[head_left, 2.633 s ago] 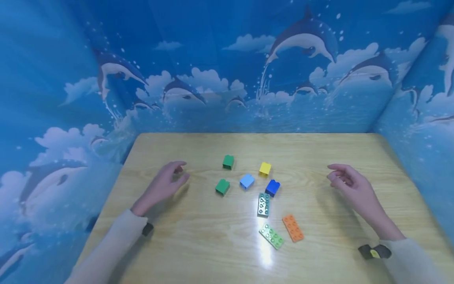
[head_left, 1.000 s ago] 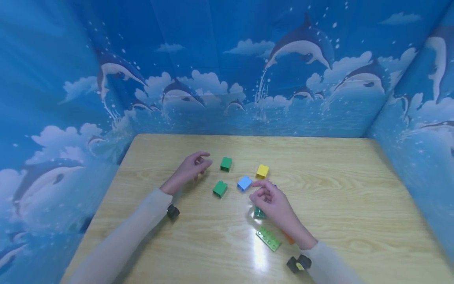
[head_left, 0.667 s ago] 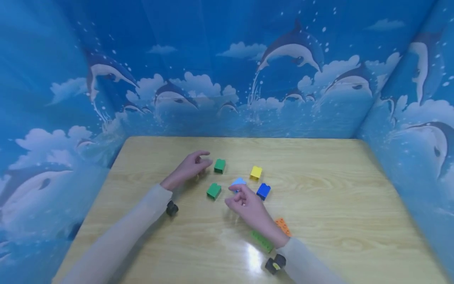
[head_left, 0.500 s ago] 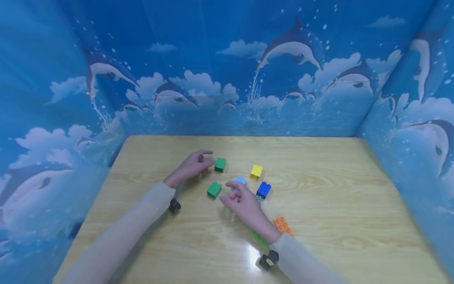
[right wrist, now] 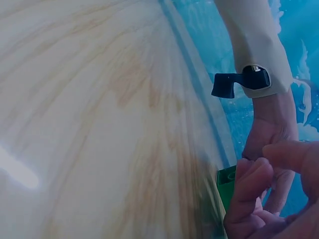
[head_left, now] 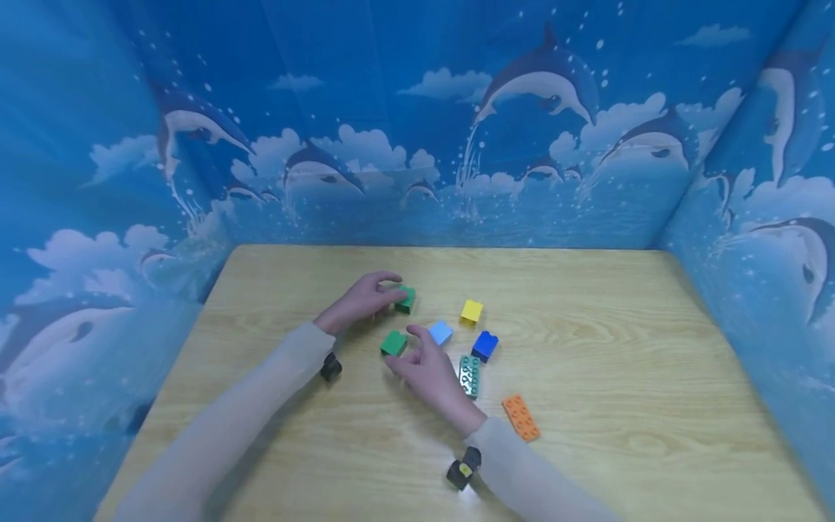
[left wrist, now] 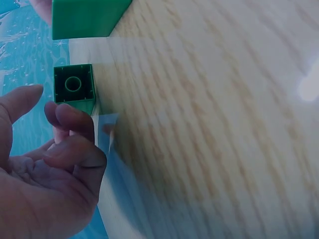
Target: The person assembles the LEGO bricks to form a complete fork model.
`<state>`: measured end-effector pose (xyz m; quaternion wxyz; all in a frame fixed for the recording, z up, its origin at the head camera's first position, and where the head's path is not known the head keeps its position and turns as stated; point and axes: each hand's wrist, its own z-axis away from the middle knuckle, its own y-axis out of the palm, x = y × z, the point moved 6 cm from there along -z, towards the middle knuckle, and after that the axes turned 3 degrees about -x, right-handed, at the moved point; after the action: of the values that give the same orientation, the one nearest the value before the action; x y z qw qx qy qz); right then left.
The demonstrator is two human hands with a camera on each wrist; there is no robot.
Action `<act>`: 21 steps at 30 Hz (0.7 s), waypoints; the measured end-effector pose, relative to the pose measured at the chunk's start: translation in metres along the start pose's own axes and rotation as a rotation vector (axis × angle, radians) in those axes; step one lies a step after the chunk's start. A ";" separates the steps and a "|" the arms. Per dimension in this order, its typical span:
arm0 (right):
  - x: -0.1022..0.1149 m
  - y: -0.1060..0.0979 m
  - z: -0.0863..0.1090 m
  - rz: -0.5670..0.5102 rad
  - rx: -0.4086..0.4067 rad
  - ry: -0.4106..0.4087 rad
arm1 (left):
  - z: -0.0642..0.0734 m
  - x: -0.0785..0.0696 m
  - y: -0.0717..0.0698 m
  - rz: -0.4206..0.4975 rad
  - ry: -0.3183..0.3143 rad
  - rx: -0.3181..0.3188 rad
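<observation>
My left hand (head_left: 364,299) reaches to the far green toy brick (head_left: 407,299), its thumb overlapping the brick's left side in the head view. In the left wrist view that hollow-bottomed brick (left wrist: 75,82) lies just past the parted fingers; no grip shows. My right hand (head_left: 430,373) is at the nearer green brick (head_left: 393,343), thumb and forefinger spread at its near and right sides. The right wrist view has a green brick (right wrist: 227,188) partly behind the right fingers (right wrist: 249,186); contact cannot be made out. A light blue brick (head_left: 441,333) is partly behind the right forefinger.
A yellow brick (head_left: 471,312), a dark blue brick (head_left: 485,346), a teal studded brick (head_left: 470,377) and an orange flat brick (head_left: 520,418) lie to the right on the wooden table (head_left: 620,362). Dolphin-print curtains (head_left: 417,145) surround the table.
Both hands have come inward from the table's sides to the green bricks. The right hand passed over the other bricks leftward. The light green flat brick is now hidden beneath the right forearm.
</observation>
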<state>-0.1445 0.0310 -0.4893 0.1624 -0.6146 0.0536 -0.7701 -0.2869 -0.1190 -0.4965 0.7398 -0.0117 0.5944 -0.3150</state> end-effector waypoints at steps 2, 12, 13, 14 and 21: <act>0.000 0.001 -0.002 -0.014 0.002 0.011 | -0.001 0.000 0.002 0.001 0.003 0.013; -0.003 0.009 -0.012 -0.036 -0.016 0.078 | -0.002 0.003 0.005 -0.008 0.003 0.036; -0.004 0.010 -0.012 -0.035 -0.018 0.078 | -0.002 0.002 0.005 -0.011 0.008 0.035; -0.004 0.010 -0.013 -0.034 -0.019 0.078 | -0.001 0.002 0.005 -0.014 0.014 0.034; -0.002 0.011 -0.012 -0.049 -0.033 0.044 | 0.004 -0.001 0.003 -0.063 0.083 -0.020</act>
<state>-0.1539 0.0199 -0.4970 0.1323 -0.6013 0.0549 -0.7861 -0.2822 -0.1176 -0.4959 0.7041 -0.0248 0.6272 -0.3322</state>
